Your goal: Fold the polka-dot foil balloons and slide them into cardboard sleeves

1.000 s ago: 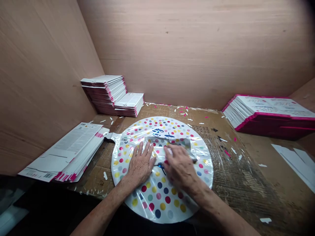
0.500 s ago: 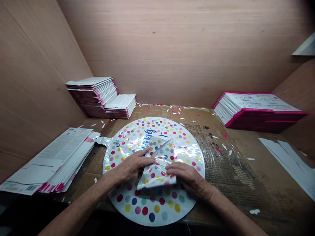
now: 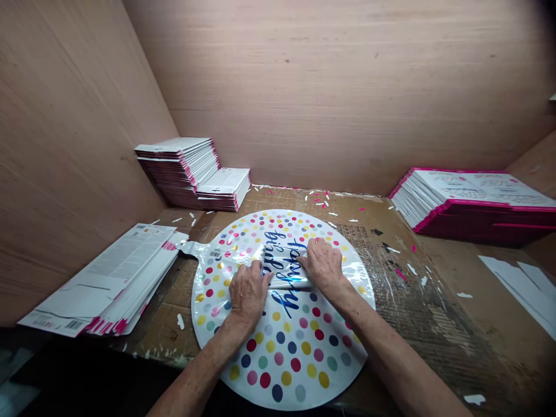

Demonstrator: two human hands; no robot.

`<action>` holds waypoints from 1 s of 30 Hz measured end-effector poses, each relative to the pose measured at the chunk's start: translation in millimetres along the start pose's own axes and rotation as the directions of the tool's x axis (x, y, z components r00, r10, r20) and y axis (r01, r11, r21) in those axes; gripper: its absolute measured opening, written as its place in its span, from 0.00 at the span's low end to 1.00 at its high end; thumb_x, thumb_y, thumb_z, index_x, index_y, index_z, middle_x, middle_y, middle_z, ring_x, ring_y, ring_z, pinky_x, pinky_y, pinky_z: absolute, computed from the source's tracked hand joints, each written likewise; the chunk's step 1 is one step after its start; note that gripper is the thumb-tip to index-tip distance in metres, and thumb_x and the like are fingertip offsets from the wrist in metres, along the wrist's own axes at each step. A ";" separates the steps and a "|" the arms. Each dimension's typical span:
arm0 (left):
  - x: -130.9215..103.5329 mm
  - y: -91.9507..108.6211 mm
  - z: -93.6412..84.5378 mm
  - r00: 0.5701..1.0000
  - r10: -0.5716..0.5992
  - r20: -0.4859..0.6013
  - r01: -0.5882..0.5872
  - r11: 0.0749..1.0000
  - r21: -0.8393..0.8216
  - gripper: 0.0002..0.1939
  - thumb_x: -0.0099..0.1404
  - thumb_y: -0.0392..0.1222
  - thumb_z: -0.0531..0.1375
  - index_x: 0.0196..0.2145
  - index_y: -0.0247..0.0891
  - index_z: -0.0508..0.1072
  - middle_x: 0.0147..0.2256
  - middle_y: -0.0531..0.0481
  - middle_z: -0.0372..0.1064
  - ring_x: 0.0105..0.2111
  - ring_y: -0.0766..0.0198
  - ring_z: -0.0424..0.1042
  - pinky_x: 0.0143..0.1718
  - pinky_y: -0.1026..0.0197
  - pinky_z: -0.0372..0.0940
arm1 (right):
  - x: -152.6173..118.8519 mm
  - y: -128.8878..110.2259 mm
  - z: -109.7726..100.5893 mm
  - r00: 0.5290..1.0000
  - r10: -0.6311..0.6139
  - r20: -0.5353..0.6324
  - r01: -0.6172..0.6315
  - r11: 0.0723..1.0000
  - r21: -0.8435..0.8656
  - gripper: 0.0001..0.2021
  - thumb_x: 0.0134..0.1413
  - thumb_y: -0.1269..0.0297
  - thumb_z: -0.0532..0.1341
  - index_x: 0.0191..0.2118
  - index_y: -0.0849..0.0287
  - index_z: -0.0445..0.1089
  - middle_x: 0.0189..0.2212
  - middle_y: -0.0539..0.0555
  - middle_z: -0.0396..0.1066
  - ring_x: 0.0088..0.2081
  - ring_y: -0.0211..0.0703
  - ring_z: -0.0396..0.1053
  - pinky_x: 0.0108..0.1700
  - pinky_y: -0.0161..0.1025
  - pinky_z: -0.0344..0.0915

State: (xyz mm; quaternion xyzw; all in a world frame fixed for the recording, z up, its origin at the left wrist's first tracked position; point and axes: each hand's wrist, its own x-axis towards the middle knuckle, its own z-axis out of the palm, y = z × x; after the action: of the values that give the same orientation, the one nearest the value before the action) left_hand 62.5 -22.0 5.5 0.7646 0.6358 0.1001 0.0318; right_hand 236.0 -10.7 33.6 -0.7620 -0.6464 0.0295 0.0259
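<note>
A large round white foil balloon (image 3: 295, 347) with coloured dots and blue lettering lies flat, its narrow neck (image 3: 189, 248) pointing left. On its middle rests a smaller, shiny folded foil piece (image 3: 284, 272), partly hidden by the fingers and hard to tell from the print beneath. My left hand (image 3: 248, 289) is closed at the left edge of this piece, fingers curled and thumb against it. At its right edge my right hand (image 3: 324, 265) is closed too, its thumb pointing inward.
White and pink card packs are stacked at the back left (image 3: 200, 174) and back right (image 3: 464, 191). More flat cards (image 3: 104, 278) lie at the left. White sheets (image 3: 521, 289) lie at the far right, and paper scraps dot the cardboard surface (image 3: 408, 324).
The folded dotted piece was raised and tilted between my hands; now it lies flatter, showing a shiny band. My right hand has moved up and both hands have curled at its sides. The view has shifted slightly.
</note>
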 end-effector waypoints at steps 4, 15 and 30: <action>2.1 -8.4 1.2 0.997 0.058 -0.048 -0.061 0.996 -0.068 0.13 0.66 0.49 0.57 0.42 0.39 0.72 0.36 0.43 0.72 0.41 0.52 0.71 0.42 0.55 0.66 | 19.3 -13.7 -14.8 0.974 -0.219 0.051 0.216 0.975 0.059 0.15 0.52 0.57 0.67 0.41 0.61 0.71 0.46 0.63 0.68 0.47 0.52 0.67 0.44 0.40 0.62; -8.2 -12.2 -21.6 0.999 -0.037 0.027 0.040 0.424 -0.905 0.21 0.60 0.54 0.61 0.43 0.35 0.73 0.30 0.50 0.74 0.31 0.62 0.74 0.34 0.63 0.68 | -55.7 -23.0 8.8 0.939 -0.332 -0.089 0.301 0.672 0.677 0.16 0.57 0.56 0.60 0.47 0.58 0.65 0.40 0.54 0.71 0.39 0.43 0.67 0.39 0.37 0.62; -17.0 -208.2 -88.9 0.934 -0.356 0.004 0.325 0.856 0.402 0.21 0.71 0.40 0.45 0.44 0.25 0.73 0.42 0.28 0.73 0.45 0.46 0.73 0.44 0.52 0.65 | -73.7 31.9 27.8 0.941 -0.328 0.078 0.147 0.609 0.780 0.20 0.59 0.43 0.54 0.24 0.51 0.63 0.22 0.54 0.65 0.24 0.46 0.64 0.26 0.44 0.62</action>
State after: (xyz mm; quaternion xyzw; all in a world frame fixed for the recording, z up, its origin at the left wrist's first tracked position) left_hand -158.8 -6.2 53.9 0.6339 0.7662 -0.0675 -0.0811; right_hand 253.2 -88.6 4.2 -0.5782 -0.6676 0.3770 0.2791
